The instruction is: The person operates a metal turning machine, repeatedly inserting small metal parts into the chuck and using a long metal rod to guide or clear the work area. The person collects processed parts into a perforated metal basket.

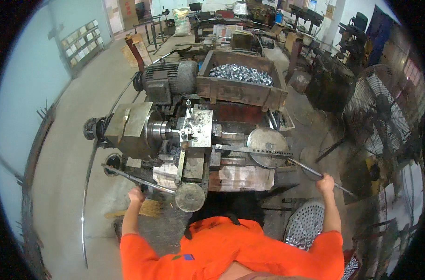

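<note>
A small lathe (197, 128) with a spindle chuck (156, 130) stands before me. My right hand (325, 183) is wrapped round a long metal lever rod (305, 167) at the machine's right. That rod joins a drilled flat bar (268, 151) that crosses a round metal disc (267, 140). My left hand (136, 195) is closed just below another lever rod (142, 181), apparently apart from it; whatever its fingers hold, if anything, is too small to make out. The left rod ends at a smaller round disc (190, 197).
Behind the lathe are an electric motor (170, 79) and a wooden crate (242, 93) of small metal parts. A perforated basket (308, 219) with metal pieces stands low at my right. A large fan (378, 109) is at far right. A broom (149, 208) lies by my left arm.
</note>
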Demonstrator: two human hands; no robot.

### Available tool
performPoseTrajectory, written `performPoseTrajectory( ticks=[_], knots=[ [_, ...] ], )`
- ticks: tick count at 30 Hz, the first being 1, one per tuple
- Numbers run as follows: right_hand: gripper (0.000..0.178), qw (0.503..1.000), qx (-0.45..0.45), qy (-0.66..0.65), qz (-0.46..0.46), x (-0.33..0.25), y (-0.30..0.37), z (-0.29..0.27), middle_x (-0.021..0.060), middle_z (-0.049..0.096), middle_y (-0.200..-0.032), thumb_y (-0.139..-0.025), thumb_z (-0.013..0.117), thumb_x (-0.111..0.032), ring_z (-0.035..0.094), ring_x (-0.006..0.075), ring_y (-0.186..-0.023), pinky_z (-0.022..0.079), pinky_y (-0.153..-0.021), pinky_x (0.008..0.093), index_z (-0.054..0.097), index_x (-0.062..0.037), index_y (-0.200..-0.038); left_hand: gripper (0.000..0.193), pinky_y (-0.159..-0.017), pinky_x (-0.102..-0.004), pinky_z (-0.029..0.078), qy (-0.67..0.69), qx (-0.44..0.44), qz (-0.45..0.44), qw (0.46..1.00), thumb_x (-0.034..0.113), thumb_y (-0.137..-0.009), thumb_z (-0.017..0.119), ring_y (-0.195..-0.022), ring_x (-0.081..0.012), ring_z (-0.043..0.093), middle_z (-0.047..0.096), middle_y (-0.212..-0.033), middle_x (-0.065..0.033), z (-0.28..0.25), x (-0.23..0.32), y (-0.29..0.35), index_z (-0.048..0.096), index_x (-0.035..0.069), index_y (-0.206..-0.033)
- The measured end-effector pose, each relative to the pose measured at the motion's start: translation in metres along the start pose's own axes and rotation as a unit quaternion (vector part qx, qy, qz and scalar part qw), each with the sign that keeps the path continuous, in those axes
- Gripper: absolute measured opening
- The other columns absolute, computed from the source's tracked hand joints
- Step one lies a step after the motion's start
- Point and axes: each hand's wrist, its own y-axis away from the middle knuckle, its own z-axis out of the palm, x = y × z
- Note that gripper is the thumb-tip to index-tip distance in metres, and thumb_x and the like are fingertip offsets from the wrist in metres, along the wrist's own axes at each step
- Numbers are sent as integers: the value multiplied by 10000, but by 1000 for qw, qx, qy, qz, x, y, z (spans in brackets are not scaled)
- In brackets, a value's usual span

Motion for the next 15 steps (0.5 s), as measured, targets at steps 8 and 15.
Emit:
performPoseTrajectory(
  ticks=[8,15],
  knots=[
    [236,999,16,6,-31,-9,13,-5,178,631,-811,-617,574,-163,603,354,-800,496,-699,424,604,-30,-810,323,-720,-387,510,-31,-16,31,999,115,-805,510,-913,-258,628,641,-986,-112,-30,-16,6,589,271,-1077],
    [309,999,-33,1,25,-23,74,-11,194,625,-835,-615,618,-228,600,373,-814,479,-735,453,608,-47,-865,468,-726,-392,499,152,60,-46,985,262,-741,651,-868,-287,617,655,-896,-101,-3,-46,12,550,167,-1188]
  ],
)
